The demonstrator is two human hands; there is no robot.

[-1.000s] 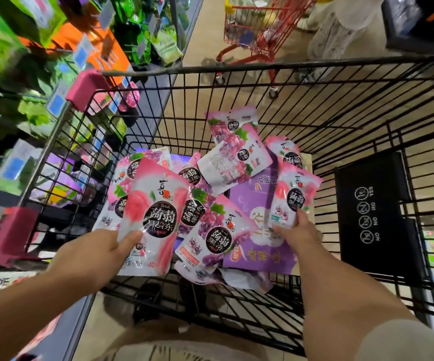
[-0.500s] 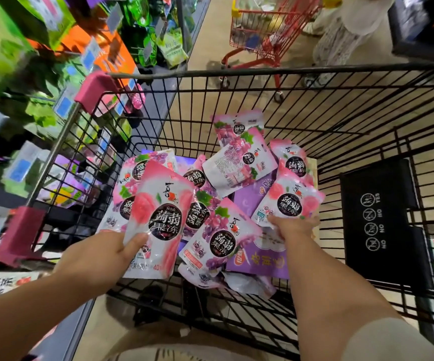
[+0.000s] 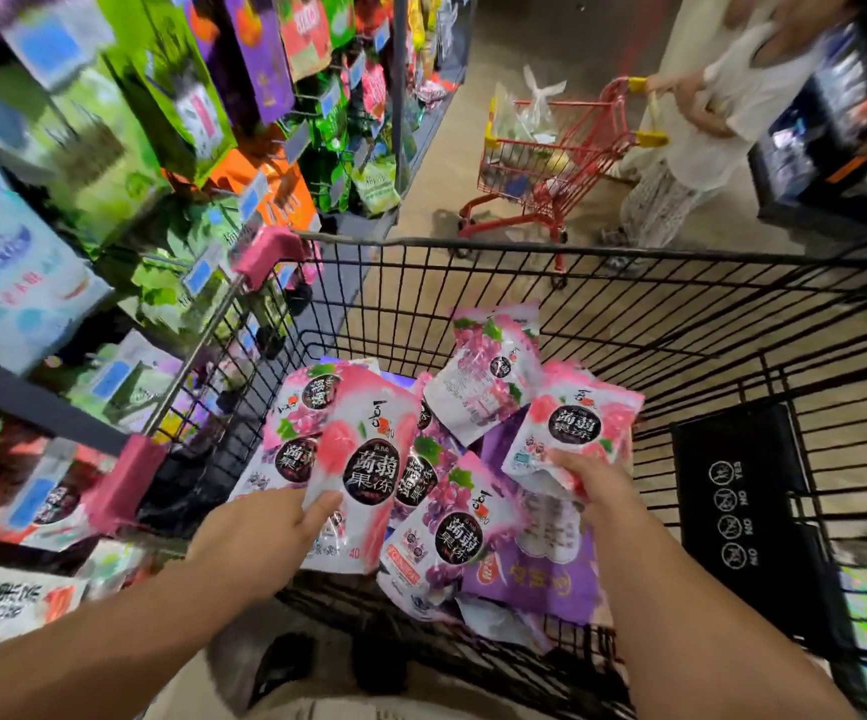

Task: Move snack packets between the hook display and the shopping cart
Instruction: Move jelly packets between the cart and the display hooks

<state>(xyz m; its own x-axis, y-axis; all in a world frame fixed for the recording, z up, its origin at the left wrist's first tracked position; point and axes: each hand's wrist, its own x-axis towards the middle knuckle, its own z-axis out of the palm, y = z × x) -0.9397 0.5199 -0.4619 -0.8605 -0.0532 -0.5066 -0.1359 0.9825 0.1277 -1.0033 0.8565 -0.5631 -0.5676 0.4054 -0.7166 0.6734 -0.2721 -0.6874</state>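
A black wire shopping cart [image 3: 602, 252] with pink corner guards stands in front of me, holding several pink and purple jelly snack packets [image 3: 447, 532]. My left hand [image 3: 259, 537] grips a pink peach packet [image 3: 369, 459] by its lower edge, held upright over the cart's left side. My right hand [image 3: 595, 483] pinches another pink packet [image 3: 576, 428] at its bottom, lifted above the pile at the right. The hook display [image 3: 244, 127] with hanging green, purple and orange packets rises at the left.
A red cart [image 3: 550, 158] and a person in light clothes [image 3: 706, 122] stand ahead in the aisle. A black child-seat flap [image 3: 738, 501] with warning icons closes the cart's right side. Dark shelving [image 3: 847, 122] is at the far right.
My right hand has lifted its pink packet up and off the pile. My head has tilted up, showing more of the hook display and aisle. My left hand keeps its packet.
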